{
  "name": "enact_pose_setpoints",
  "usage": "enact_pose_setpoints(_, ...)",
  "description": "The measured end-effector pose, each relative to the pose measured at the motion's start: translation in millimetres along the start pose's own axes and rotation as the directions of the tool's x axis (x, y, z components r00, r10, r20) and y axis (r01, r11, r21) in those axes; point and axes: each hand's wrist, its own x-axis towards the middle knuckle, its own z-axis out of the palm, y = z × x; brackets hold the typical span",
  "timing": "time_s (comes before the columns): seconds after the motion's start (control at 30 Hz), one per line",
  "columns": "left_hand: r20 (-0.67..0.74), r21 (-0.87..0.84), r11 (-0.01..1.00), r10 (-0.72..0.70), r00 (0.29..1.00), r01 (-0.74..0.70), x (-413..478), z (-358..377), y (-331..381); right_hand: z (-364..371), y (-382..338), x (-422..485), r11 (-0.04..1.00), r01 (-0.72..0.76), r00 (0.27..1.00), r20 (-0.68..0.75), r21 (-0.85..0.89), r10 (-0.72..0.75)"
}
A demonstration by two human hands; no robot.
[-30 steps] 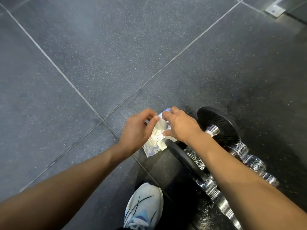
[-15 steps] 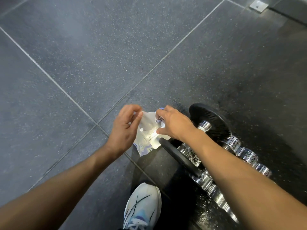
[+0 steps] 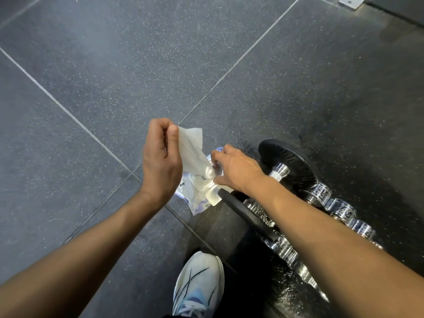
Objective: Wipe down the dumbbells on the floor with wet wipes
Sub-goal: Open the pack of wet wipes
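Head view, frame centre: left hand [image 3: 160, 161] pinches a wet wipe [image 3: 191, 148] to draw it out, right hand [image 3: 238, 171] grips the wipe pack [image 3: 195, 200] to steady it.

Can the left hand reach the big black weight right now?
Probably not yet. The left hand pinches a wipe only partly out of the pack, and the right hand holding that pack sits between it and the black weight.

Even, fairly bright light; the floor [image 3: 114, 76] pales upper left and darkens lower right, chrome dumbbell handles [image 3: 339, 205] glint, and wide-angle bending curves the edges.
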Motion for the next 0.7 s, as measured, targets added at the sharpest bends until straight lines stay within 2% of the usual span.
enact_pose_setpoints(0.07, -0.033, 0.000, 1.000, -0.001, 0.999, 0.001, 11.0, -2.7, 5.6, 0.7, 2.3, 0.9, 0.999, -0.009, 1.000, 0.000, 0.037, 0.009)
enact_pose_setpoints(0.17, -0.162, -0.033, 0.999, 0.018, 0.987, -0.024, 30.6, -9.9, 15.8, 1.3, 4.4, 1.6, 0.999, -0.013, 1.000, 0.029, 0.053, 0.011)
enact_pose_setpoints(0.23, -0.183, -0.099, 0.994, 0.032, 0.983, -0.051, 42.8, -14.4, 23.5, -3.0, 6.7, -1.1, 0.989, -0.022, 0.999, 0.047, 0.149, 0.015)
enact_pose_setpoints(0.3, -0.079, -0.181, 0.983, 0.016, 0.997, -0.030, 49.2, -14.5, 32.3, -17.9, 9.2, -8.0, 0.940, -0.031, 0.999, 0.003, 0.338, 0.032)
enact_pose_setpoints(0.37, 0.075, -0.270, 0.962, -0.024, 0.997, 0.043, 48.4, -7.7, 41.5, -40.6, 9.8, -23.3, 0.794, 0.013, 0.996, -0.078, 0.608, 0.043)
enact_pose_setpoints(0.4, 0.139, -0.325, 0.941, -0.051, 0.989, 0.094, 45.7, -3.0, 47.8, -53.0, 9.4, -33.2, 0.722, 0.072, 0.992, -0.128, 0.688, 0.022)
enact_pose_setpoints(0.5, 0.333, -0.505, 0.813, -0.125, 0.935, 0.288, 35.9, 12.0, 71.1, -82.9, 6.5, -62.0, 0.633, 0.204, 0.974, -0.222, 0.747, -0.052)
enact_pose_setpoints(0.6, 0.453, -0.567, 0.698, -0.178, 0.873, 0.437, 33.7, 26.1, 90.9, -98.6, 14.9, -88.8, 0.546, 0.242, 0.948, -0.315, 0.802, 0.041)
enact_pose_setpoints(0.63, 0.466, -0.567, 0.683, -0.196, 0.863, 0.461, 33.8, 31.3, 93.3, -101.2, 21.4, -98.9, 0.503, 0.247, 0.939, -0.332, 0.829, 0.086)
enact_pose_setpoints(0.7, 0.463, -0.505, 0.733, -0.216, 0.859, 0.456, 32.8, 41.5, 90.1, -105.2, 33.1, -121.6, 0.445, 0.255, 0.912, -0.366, 0.858, 0.184)
